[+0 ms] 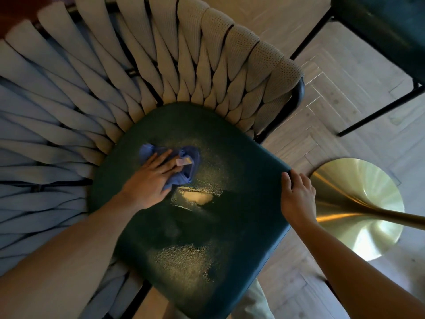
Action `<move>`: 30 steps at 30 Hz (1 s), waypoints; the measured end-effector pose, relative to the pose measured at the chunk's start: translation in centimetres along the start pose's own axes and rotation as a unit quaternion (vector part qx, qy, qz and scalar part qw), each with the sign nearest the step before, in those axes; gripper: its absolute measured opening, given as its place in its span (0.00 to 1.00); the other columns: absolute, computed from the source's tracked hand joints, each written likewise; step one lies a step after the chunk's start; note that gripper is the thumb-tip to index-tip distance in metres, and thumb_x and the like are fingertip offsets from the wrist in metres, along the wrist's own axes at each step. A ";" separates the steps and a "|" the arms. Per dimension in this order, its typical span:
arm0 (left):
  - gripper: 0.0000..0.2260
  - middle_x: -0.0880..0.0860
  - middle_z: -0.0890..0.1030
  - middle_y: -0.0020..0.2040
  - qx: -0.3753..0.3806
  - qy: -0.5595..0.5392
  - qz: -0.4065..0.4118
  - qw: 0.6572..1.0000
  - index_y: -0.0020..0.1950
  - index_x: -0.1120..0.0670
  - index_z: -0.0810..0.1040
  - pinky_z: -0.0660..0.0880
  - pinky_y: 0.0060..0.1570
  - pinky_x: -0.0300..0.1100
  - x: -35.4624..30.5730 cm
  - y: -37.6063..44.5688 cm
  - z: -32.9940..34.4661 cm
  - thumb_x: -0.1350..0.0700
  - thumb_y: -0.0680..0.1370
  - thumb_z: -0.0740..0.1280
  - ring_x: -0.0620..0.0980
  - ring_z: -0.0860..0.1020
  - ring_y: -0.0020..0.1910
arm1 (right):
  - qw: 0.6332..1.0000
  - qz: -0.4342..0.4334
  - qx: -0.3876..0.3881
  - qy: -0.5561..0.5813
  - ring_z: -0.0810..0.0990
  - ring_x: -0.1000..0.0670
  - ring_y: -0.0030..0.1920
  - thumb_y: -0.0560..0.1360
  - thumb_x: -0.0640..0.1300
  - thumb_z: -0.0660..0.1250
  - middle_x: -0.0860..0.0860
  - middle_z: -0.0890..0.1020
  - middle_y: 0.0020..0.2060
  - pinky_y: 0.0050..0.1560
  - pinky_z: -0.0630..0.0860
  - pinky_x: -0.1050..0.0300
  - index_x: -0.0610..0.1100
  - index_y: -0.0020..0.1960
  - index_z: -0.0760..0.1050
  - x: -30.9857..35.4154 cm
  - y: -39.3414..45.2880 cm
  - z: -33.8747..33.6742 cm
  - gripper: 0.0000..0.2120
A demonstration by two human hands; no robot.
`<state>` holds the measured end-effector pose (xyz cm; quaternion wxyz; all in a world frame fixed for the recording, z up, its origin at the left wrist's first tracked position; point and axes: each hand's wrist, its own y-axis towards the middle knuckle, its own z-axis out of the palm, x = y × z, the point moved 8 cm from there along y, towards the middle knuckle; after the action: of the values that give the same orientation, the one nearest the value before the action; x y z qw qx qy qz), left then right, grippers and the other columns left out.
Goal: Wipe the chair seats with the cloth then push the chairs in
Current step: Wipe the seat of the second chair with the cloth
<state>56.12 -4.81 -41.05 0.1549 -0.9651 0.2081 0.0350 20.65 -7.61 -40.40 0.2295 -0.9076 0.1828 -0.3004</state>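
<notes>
Pale wooden floor in a herringbone pattern lies under everything. Nearest to me is the dark green seat of the chair, and its leather is worn, with one torn patch in the middle where a lighter layer shows. My left hand lies flat on the blue cloth with straight fingers, so this grip is released and only presses the cloth down on the seat, a little left of the middle and just behind the patch. My right hand is at the right edge of the seat; the thumb lies on top and the fingers curl over the edge, so this grip grasps the seat. Just beside this hand, on the floor, stands a round brass base with a brass pole rising from it. Behind the seat curves the chair back, woven from thick grey straps. Farther, at the upper right, a second chair with black legs stands on the floor.
</notes>
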 end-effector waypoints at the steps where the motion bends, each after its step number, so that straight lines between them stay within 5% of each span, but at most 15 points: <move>1: 0.28 0.53 0.66 0.75 -0.001 -0.004 -0.034 0.999 0.74 0.54 0.67 0.52 0.75 0.53 1.4 -1.1 0.2 0.55 0.74 0.68 0.57 0.57 0.76 | 1.000 0.003 -0.006 -0.004 0.58 0.43 0.75 0.81 0.61 0.47 0.47 0.63 0.74 0.73 0.58 0.41 0.48 0.76 0.61 -0.1 -0.2 0.0 0.28; 6: 0.25 0.56 0.67 0.74 -0.061 -0.092 -0.265 0.958 0.72 0.57 0.69 0.58 0.73 0.60 6.5 -7.2 1.6 0.60 0.76 0.69 0.62 0.60 0.75 | 0.999 0.018 -0.033 -0.002 0.54 0.44 0.77 0.82 0.60 0.48 0.47 0.58 0.77 0.75 0.56 0.41 0.48 0.77 0.60 -0.5 -1.3 0.0 0.28; 11: 0.26 0.58 0.59 0.78 -0.080 -0.194 -0.525 0.825 0.78 0.56 0.59 0.49 0.74 0.62 5.0 -9.8 3.3 0.51 0.81 0.58 0.63 0.53 0.77 | 0.998 0.047 -0.043 0.029 0.49 0.44 0.78 0.82 0.59 0.49 0.48 0.53 0.79 0.75 0.51 0.42 0.48 0.78 0.57 -1.3 -2.7 0.5 0.28; 14: 0.28 0.58 0.54 0.79 -0.086 -0.239 -0.587 0.769 0.79 0.55 0.52 0.45 0.74 0.62 2.9 -6.6 3.0 0.45 0.82 0.53 0.62 0.48 0.78 | 0.997 0.052 -0.040 0.035 0.49 0.44 0.78 0.82 0.59 0.49 0.48 0.53 0.79 0.75 0.51 0.43 0.48 0.78 0.57 -1.3 -2.5 0.6 0.28; 16: 0.29 0.57 0.55 0.79 -0.101 -0.213 -0.537 0.810 0.79 0.54 0.53 0.46 0.75 0.61 0.6 -3.9 2.3 0.43 0.82 0.53 0.62 0.49 0.78 | 0.997 0.054 -0.033 0.035 0.49 0.44 0.78 0.82 0.59 0.49 0.48 0.53 0.79 0.76 0.50 0.43 0.48 0.78 0.57 -1.3 -2.3 0.6 0.28; 19: 0.27 0.56 0.63 0.76 -0.095 -0.152 -0.258 0.949 0.78 0.52 0.58 0.54 0.74 0.60 -5.2 -2.1 1.6 0.46 0.80 0.58 0.60 0.55 0.77 | 0.998 0.054 -0.026 0.036 0.50 0.44 0.78 0.82 0.59 0.49 0.48 0.53 0.79 0.75 0.51 0.42 0.48 0.78 0.56 -1.4 -2.4 0.5 0.28; 21: 0.26 0.53 0.67 0.74 -0.069 -0.110 -0.130 0.983 0.76 0.51 0.62 0.59 0.72 0.59 -6.3 -4.7 2.4 0.47 0.78 0.58 0.57 0.59 0.76 | 0.998 0.053 -0.022 0.037 0.50 0.44 0.78 0.82 0.59 0.49 0.48 0.53 0.79 0.75 0.51 0.42 0.48 0.78 0.56 -1.4 -2.4 0.4 0.28; 24: 0.26 0.56 0.70 0.73 -0.058 -0.081 -0.237 0.966 0.74 0.55 0.66 0.59 0.72 0.59 -2.4 -8.1 3.4 0.46 0.78 0.54 0.58 0.60 0.76 | 0.998 0.048 -0.024 0.032 0.49 0.45 0.78 0.82 0.59 0.48 0.48 0.53 0.79 0.75 0.51 0.42 0.48 0.78 0.56 -1.3 -2.5 0.3 0.28; 28: 0.31 0.58 0.61 0.77 -0.089 -0.182 -0.493 0.846 0.78 0.55 0.57 0.48 0.76 0.59 -2.4 -3.9 2.0 0.39 0.79 0.45 0.60 0.53 0.77 | 0.998 0.046 -0.030 0.038 0.49 0.46 0.78 0.82 0.59 0.49 0.49 0.53 0.79 0.75 0.51 0.43 0.49 0.78 0.56 -1.4 -2.8 0.7 0.28; 30: 0.32 0.57 0.57 0.78 -0.079 -0.199 -0.468 0.858 0.79 0.53 0.53 0.46 0.76 0.58 -5.3 0.1 1.4 0.37 0.79 0.45 0.60 0.51 0.78 | 0.998 0.046 -0.030 0.041 0.49 0.46 0.78 0.82 0.59 0.48 0.49 0.53 0.79 0.75 0.51 0.43 0.49 0.78 0.56 -1.4 -2.7 0.6 0.28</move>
<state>51.25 -2.36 -41.68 0.1141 -0.9303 -0.3067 0.1658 20.49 -4.52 -40.10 0.2081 -0.8916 0.2426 -0.3209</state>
